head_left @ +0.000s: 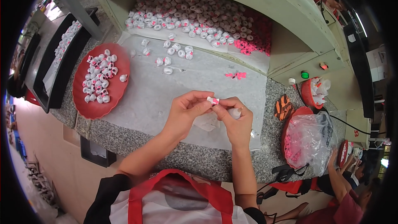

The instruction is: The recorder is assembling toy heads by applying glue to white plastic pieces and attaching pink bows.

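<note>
Over the near middle of the paper sheet, my left hand (pixel 185 110) pinches a small white figure piece with pink on it (pixel 212 100). My right hand (pixel 241 125) meets it from the other side, its thumb and forefinger at the piece's pink part. A small whitish bottle (pixel 235 113) with a thin tip is tucked in the right hand's fingers. Beyond the hands lie loose white pieces (pixel 177 47) with dark ring marks and pink spots. Right of these is a little cluster of pink parts (pixel 236 75).
A red scalloped plate (pixel 85 108) of white pieces lies left. Ahead, a pale green box-like housing (pixel 286 14) shelters heaped white pieces and pink parts (pixel 248 46). At right are a red basket (pixel 306 93), a plastic bag (pixel 317 135) over pink parts, and a co-worker's arm (pixel 338 178).
</note>
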A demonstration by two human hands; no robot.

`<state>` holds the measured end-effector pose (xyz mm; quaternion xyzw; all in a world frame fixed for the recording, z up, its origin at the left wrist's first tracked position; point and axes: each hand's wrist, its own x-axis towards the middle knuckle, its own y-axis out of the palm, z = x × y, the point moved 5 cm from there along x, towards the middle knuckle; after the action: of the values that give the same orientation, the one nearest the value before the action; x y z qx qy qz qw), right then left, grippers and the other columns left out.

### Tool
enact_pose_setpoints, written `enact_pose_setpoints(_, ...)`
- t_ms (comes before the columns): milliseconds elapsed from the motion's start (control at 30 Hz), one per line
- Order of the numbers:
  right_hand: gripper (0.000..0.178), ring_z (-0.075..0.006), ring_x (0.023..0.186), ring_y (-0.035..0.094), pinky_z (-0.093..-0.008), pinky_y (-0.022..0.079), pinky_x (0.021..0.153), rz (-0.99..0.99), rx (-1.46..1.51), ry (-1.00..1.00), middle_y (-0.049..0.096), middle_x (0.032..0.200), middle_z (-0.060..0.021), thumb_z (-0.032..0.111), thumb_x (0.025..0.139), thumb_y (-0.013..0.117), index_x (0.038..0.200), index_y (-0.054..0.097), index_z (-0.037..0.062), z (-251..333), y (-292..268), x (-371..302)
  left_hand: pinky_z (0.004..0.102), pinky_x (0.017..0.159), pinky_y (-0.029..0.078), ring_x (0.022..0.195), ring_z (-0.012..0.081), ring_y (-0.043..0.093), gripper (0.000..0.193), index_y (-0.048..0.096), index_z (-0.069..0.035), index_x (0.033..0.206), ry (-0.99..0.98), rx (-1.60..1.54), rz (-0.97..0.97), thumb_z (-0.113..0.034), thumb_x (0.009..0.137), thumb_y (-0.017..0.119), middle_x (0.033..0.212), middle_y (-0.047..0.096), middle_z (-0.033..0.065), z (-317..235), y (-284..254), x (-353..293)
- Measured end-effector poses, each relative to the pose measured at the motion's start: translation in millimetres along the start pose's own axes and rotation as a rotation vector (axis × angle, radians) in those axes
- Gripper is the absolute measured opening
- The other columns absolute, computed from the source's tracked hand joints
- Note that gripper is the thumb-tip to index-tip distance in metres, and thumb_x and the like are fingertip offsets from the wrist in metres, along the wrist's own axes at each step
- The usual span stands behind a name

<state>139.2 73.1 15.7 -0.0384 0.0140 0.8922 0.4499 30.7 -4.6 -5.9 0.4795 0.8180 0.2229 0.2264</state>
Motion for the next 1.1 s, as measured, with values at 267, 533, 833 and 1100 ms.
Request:
enact_pose_setpoints(267,0.028,-0.0113,0.068,0.056,-0.0199,0.046,0.060,-0.009,-0.030,-0.305,0.058,0.089,-0.0106,-0.006,0.064,0.067,0.089,0.055,-0.0019,20.5,-2.4,-13.4,0.0240,0.066,0.050,0.076,0.0147,0.059,0.030,0.049,0.002,0.106,-0.036,-0.004,0.151,0.000,0.078,0.058,0.084,0.058,0.0097,-11.7,12.2,-7.9)
enact_pose_setpoints(533,0.017,-0.0153,0.068,0.058,-0.0240,0.049,0.056,0.100,0.306,-0.161,0.058,0.087,-0.0146,-0.004,0.071,0.064,0.085,0.056,-0.0019,7.3,-14.0,-8.6,0.0233,0.064,0.049,0.078,0.0170,0.061,0.022,0.054,0.003,0.099,0.087,0.153,0.233,0.004,0.077,0.057,0.085,0.061,0.0124,-7.9,23.9,-11.5)
enact_pose_setpoints(833,0.012,-0.0141,0.063,0.055,-0.0241,0.047,0.053,-0.048,0.486,-0.090,0.058,0.087,-0.0153,-0.004,0.071,0.062,0.077,0.052,-0.0009,-7.9,4.4,-6.6,0.0232,0.064,0.049,0.072,0.0137,0.061,0.019,0.055,0.004,0.097,0.097,0.185,0.142,0.001,0.078,0.056,0.078,0.061,0.0101,-16.6,11.9,-10.3)
enact_pose_setpoints(1100,0.011,-0.0142,0.065,0.055,-0.0239,0.047,0.056,0.060,0.204,-0.103,0.059,0.089,-0.0150,0.001,0.074,0.060,0.083,0.053,-0.0013,-14.9,20.8,-8.9,0.0231,0.063,0.049,0.072,0.0125,0.059,0.018,0.057,0.002,0.095,-0.007,0.146,0.127,0.003,0.077,0.057,0.082,0.061,0.0097,-22.1,-12.1,-21.0)
